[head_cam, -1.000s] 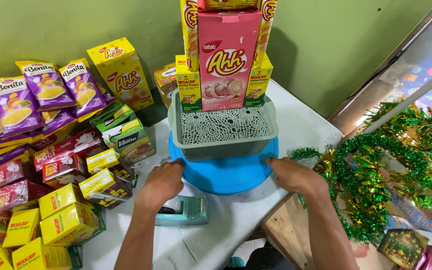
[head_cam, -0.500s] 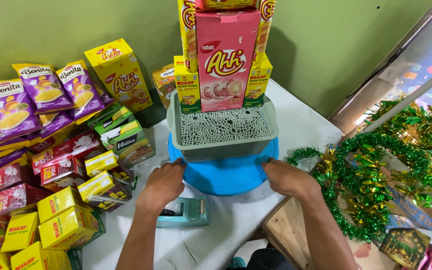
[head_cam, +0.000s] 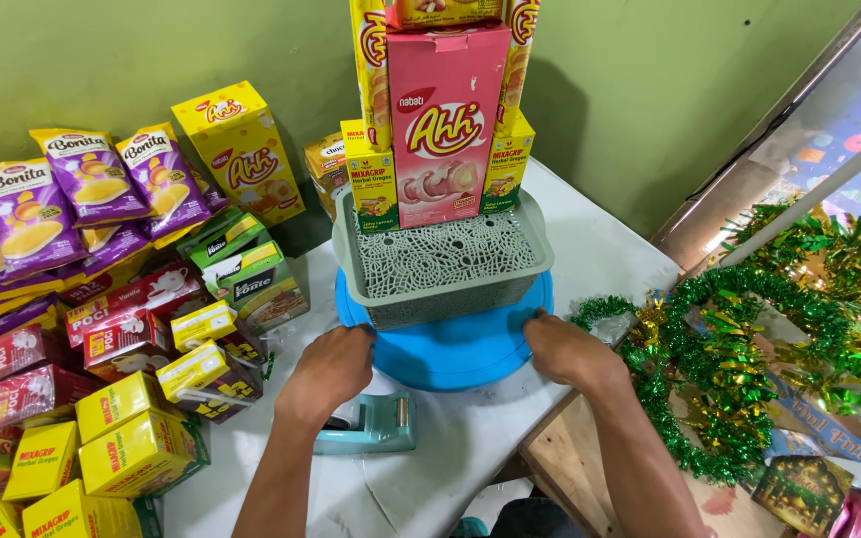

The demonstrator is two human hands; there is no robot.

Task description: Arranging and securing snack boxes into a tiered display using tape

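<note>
A grey perforated basket [head_cam: 445, 274] stands on a round blue plate [head_cam: 460, 349] on the white table [head_cam: 430, 468]. In the basket a tall pink snack box [head_cam: 440, 125] stands upright, with yellow packets and small yellow-green boxes [head_cam: 373, 184] beside it. My left hand [head_cam: 326, 374] grips the plate's near left rim. My right hand [head_cam: 565, 349] holds the near right rim, fingers curled at the edge. A teal tape dispenser [head_cam: 371, 423] lies just in front of my left hand.
Purple snack bags [head_cam: 82, 194], a yellow box [head_cam: 241, 149], red drink cartons [head_cam: 22, 369] and yellow cartons [head_cam: 132, 448] are piled at the left. Green tinsel garland [head_cam: 719, 369] lies at the right over a wooden board [head_cam: 570, 463]. A green wall is behind.
Both hands stay on the blue plate's rim; the right hand has shifted slightly along the edge. The basket stack looks almost unmoved.
</note>
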